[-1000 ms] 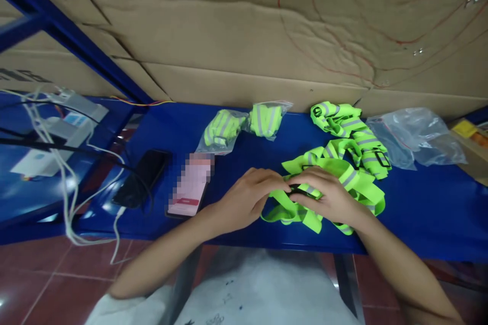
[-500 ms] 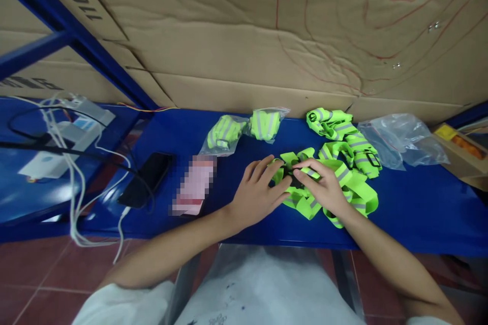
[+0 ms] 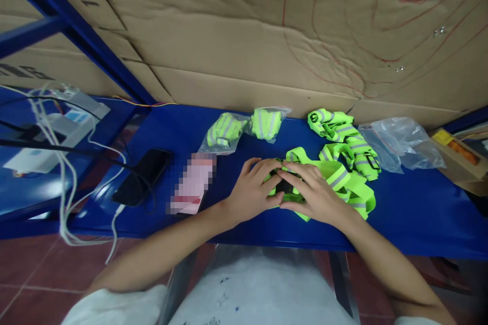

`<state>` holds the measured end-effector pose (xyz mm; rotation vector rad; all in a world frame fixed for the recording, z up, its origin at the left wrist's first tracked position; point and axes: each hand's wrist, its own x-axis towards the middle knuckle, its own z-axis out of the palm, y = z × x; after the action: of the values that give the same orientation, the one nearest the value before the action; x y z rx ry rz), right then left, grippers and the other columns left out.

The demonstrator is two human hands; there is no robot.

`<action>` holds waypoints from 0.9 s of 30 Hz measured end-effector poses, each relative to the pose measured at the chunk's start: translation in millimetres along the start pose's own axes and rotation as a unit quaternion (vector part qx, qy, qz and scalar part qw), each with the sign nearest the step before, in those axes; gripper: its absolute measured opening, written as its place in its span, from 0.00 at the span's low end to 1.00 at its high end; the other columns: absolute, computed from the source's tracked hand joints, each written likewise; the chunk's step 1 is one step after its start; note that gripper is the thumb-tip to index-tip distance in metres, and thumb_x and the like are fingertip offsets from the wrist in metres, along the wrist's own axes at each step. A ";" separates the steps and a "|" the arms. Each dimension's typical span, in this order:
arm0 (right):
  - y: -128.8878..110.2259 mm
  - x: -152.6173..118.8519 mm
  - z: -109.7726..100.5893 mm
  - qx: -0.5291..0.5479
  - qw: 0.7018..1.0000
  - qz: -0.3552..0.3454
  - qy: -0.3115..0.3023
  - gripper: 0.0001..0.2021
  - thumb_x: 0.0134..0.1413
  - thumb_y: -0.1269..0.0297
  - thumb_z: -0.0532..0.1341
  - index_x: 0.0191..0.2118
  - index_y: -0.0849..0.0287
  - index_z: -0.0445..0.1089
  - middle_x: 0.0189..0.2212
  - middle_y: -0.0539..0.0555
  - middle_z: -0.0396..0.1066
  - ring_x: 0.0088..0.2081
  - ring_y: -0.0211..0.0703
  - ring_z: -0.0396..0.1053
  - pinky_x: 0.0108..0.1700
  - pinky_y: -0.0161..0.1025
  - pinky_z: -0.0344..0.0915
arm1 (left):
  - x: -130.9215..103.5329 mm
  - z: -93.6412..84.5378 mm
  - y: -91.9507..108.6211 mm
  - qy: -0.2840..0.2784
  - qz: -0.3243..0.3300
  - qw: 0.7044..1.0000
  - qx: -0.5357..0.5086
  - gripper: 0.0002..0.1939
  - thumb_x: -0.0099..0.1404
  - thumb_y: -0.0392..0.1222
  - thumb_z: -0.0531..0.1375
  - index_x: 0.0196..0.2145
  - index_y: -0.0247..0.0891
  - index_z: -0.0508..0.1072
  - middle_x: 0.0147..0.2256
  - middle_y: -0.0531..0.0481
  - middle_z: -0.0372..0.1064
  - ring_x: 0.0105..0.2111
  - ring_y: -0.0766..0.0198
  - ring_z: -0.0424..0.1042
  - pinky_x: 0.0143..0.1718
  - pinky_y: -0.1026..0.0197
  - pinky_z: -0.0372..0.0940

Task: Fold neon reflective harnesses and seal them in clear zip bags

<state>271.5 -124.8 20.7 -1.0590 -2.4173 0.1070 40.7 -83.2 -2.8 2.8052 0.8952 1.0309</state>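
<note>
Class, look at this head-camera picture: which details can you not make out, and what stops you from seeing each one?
- Head view: black buckle on the green strap, mostly covered by the left hand and right hand.
- Pink item on the blue table: pixelated, unreadable.
- Cardboard box: cut off by the right edge.
- Black phone: screen dark.

On the table (image 3: 419, 223), the left hand (image 3: 249, 193) and right hand (image 3: 310, 195) lie side by side, touching, on a reflective strap vest (image 3: 343, 183). Behind it lies a second strap bundle (image 3: 343, 132), with an empty plastic bag (image 3: 400, 142) to its right and two bagged vests (image 3: 244, 129) to its left. Left of the hands sit two phones (image 3: 143, 177), cables (image 3: 64, 162) beyond; a cardboard wall (image 3: 247, 45) stands behind.
</note>
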 end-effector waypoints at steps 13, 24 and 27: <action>18.0 -2.8 -4.8 -0.064 0.998 -0.010 0.015 0.22 0.68 0.55 0.64 0.61 0.61 0.71 0.59 0.63 0.73 0.57 0.53 0.75 0.60 0.51 0.75 | 12.3 -6.8 -7.9 -0.158 -0.049 0.986 -0.006 0.18 0.66 0.48 0.66 0.52 0.42 0.74 0.61 0.40 0.68 0.56 0.49 0.76 0.52 0.49 0.73; 40.0 -5.8 -23.1 -0.155 0.970 0.170 -0.074 0.30 0.69 0.47 0.60 0.69 0.58 0.63 0.51 0.65 0.78 0.50 0.59 0.77 0.55 0.53 0.70 | 12.8 -17.4 -24.4 -0.074 -0.139 0.986 -0.049 0.27 0.75 0.47 0.57 0.67 0.36 0.60 0.60 0.35 0.71 0.58 0.47 0.75 0.54 0.47 0.74; 40.5 -4.5 -22.2 -0.152 0.954 0.235 -0.103 0.27 0.68 0.50 0.62 0.66 0.61 0.68 0.45 0.66 0.79 0.46 0.61 0.76 0.54 0.53 0.67 | 19.8 -28.4 -33.9 0.022 -0.159 0.974 -0.157 0.26 0.77 0.48 0.54 0.68 0.39 0.59 0.64 0.36 0.65 0.65 0.49 0.68 0.63 0.47 0.69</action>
<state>311.6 -102.5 27.7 -1.8366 -2.3573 0.0022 18.6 -49.4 23.9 2.2992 1.0366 1.0772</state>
